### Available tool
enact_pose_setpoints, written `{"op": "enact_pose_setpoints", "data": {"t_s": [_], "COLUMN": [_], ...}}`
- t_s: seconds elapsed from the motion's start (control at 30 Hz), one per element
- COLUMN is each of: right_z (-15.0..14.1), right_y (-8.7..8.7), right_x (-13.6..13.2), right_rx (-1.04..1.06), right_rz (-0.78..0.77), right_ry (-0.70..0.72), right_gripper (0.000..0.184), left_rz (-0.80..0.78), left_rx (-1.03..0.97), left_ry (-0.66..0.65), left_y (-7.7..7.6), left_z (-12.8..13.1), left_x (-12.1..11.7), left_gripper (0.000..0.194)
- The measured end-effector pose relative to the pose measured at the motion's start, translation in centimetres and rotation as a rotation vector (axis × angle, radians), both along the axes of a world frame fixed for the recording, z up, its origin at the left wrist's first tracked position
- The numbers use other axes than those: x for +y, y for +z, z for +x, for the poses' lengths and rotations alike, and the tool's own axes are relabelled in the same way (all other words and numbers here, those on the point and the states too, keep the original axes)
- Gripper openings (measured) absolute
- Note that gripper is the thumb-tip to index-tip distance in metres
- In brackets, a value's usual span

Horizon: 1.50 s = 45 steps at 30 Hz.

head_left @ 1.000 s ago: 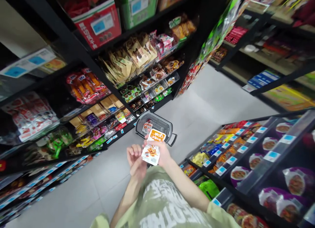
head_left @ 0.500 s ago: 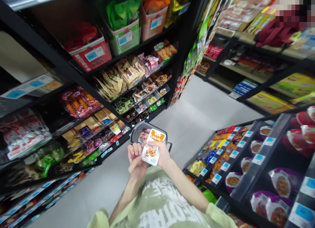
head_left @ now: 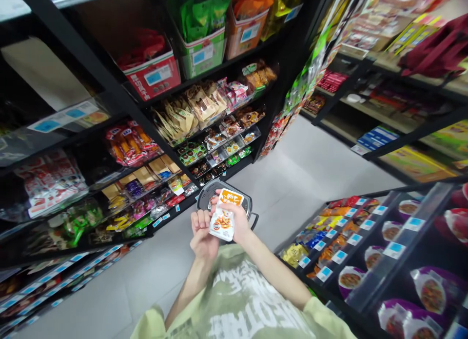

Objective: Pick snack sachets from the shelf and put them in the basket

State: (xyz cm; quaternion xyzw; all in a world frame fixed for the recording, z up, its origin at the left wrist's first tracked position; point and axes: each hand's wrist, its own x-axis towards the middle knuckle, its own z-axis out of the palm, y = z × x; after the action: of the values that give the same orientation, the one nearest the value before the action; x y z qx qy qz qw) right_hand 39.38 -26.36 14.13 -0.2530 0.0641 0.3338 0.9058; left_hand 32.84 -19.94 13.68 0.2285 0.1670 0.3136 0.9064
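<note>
My right hand grips a small white and orange snack packet, held upright in front of my chest. My left hand sits just left of the packet with its fingers curled in, close to the packet's lower left edge; I cannot tell whether it touches it. Below and behind the packet, a dark shopping basket rests on the grey floor with a packet inside.
Black shelves full of snack bags and boxes line the left side. A lower rack of bowls and packets stands on the right. A grey tiled aisle runs ahead between them, with more shelving at the far right.
The view has tilted up and shifted a little. Both hands stay together around the packet, which sits slightly higher and more over the basket.
</note>
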Motion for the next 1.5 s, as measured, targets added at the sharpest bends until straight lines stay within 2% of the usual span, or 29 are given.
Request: {"op": "enact_pose_setpoints", "data": {"t_s": [0.17, 0.33, 0.5, 0.67, 0.93, 1.03, 1.17, 1.23, 1.33, 1.43, 1.5], "right_z": [-0.7, -2.1, -4.8, -7.5, -11.3, -12.5, -13.6, -13.8, -13.8, -13.4, -12.9], "right_y": [-0.1, -0.1, -0.2, -0.8, -0.8, -0.9, -1.5, -2.3, -4.1, -6.6, -8.2], "right_x": [2.5, 6.5, 11.7, 17.1, 25.3, 28.2, 31.4, 32.4, 32.9, 32.5, 31.7], "right_rx": [0.026, 0.023, -0.013, -0.051, -0.083, -0.079, -0.08, -0.078, -0.133, -0.259, -0.405], "right_rz": [-0.005, 0.037, 0.066, 0.035, -0.005, -0.051, -0.081, -0.104, -0.196, -0.347, -0.482], "right_ry": [0.105, 0.235, 0.309, 0.337, 0.418, 0.445, 0.444, 0.434, 0.403, 0.407, 0.435], "right_gripper": [0.035, 0.031, 0.029, 0.031, 0.044, 0.047, 0.041, 0.039, 0.037, 0.035, 0.029], "left_rz": [0.033, 0.082, 0.053, 0.001, -0.054, -0.077, -0.09, -0.05, 0.041, 0.201, 0.346], "left_rx": [-0.019, 0.004, -0.004, 0.001, 0.018, 0.0, -0.01, 0.081, 0.284, 0.436, 0.533], "left_ry": [0.11, 0.199, 0.27, 0.282, 0.326, 0.341, 0.353, 0.284, 0.035, -0.244, -0.348], "left_y": [-0.5, -0.7, -0.7, -1.5, -2.3, -2.9, -4.0, -4.9, -6.7, -9.3, -11.2], "left_z": [-1.2, -3.5, -6.6, -9.5, -13.7, -15.0, -16.3, -16.7, -17.6, -19.0, -19.9], "left_x": [1.7, 5.0, 9.5, 14.7, 22.2, 24.9, 28.2, 29.4, 30.7, 31.7, 32.3], "left_gripper": [0.047, 0.048, 0.047, 0.043, 0.04, 0.04, 0.038, 0.034, 0.036, 0.037, 0.033]}}
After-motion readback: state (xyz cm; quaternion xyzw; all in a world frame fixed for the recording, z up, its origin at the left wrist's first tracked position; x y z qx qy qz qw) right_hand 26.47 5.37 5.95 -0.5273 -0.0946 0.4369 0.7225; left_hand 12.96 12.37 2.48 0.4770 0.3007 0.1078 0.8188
